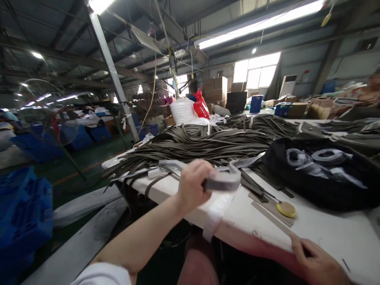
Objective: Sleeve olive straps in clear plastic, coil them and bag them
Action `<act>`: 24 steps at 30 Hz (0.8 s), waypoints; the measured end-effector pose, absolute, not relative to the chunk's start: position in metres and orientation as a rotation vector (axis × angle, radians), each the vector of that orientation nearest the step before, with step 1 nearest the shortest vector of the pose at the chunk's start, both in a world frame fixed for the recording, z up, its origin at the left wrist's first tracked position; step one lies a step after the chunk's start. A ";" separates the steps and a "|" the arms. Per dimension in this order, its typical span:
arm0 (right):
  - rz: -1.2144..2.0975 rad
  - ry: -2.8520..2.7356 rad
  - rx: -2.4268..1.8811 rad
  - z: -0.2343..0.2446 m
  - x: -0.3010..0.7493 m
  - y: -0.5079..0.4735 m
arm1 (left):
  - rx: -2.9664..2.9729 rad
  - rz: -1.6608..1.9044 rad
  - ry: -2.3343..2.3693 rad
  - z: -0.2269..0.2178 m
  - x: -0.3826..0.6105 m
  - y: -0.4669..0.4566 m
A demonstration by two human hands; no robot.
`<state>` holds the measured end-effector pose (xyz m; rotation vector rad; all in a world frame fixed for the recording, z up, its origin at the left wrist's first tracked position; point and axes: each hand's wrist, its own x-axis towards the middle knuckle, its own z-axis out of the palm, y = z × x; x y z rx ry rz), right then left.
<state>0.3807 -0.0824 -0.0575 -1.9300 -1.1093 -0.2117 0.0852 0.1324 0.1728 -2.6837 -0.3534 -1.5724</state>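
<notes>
My left hand (194, 184) is raised over the table's front edge, its fingers wrapped round a grey strap (224, 183). To the right of the fist the strap bends back in a loop, blurred by motion. My right hand (319, 259) rests at the near edge of the white table (335, 229), fingers loosely bent and apart. Its fingertips are by the end of a flat brown strip (271, 215). Near that strip lies a round yellow-rimmed tape measure (286, 209). Behind my left hand spreads a large pile of dark straps (204, 142).
A black bag (314, 190) with coiled clear-wrapped bundles (329, 156) sits on the right. A white strip (216, 215) hangs over the table edge. Blue crates (23, 213) stand at the left, a metal post (111, 71) beyond the table. Part of another person (374, 89) shows far right.
</notes>
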 end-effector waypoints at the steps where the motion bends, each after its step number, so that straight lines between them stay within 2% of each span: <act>1: -0.084 -1.090 -1.933 -0.053 0.376 -0.082 | -2.792 -1.420 -0.342 0.155 0.081 0.106; 3: 0.297 -1.016 -1.860 -0.040 0.361 -0.080 | -2.956 -1.180 -0.247 0.110 0.077 0.060; 6: 1.073 -0.746 -1.504 -0.018 0.328 -0.077 | -3.118 -1.033 -0.155 0.029 0.087 0.013; 9: 1.396 -0.541 -1.297 -0.006 0.300 -0.074 | -3.299 -0.757 -0.128 -0.045 0.107 -0.017; 11: 1.338 -0.568 -1.324 -0.009 0.291 -0.072 | -3.457 -0.501 -0.130 -0.075 0.118 -0.030; 13: 1.219 -0.690 -1.385 -0.016 0.289 -0.070 | -3.614 -0.263 -0.143 -0.083 0.120 -0.036; 17: 1.123 -0.921 -1.471 -0.029 0.298 -0.070 | -3.845 -0.084 -0.521 -0.056 0.101 -0.031; 21: 0.994 -1.072 -1.600 -0.033 0.302 -0.073 | -3.927 -0.383 -1.293 -0.030 0.087 -0.009; 24: 0.890 -1.413 -1.706 -0.030 0.284 -0.082 | -4.063 -0.877 -1.754 -0.031 0.094 0.009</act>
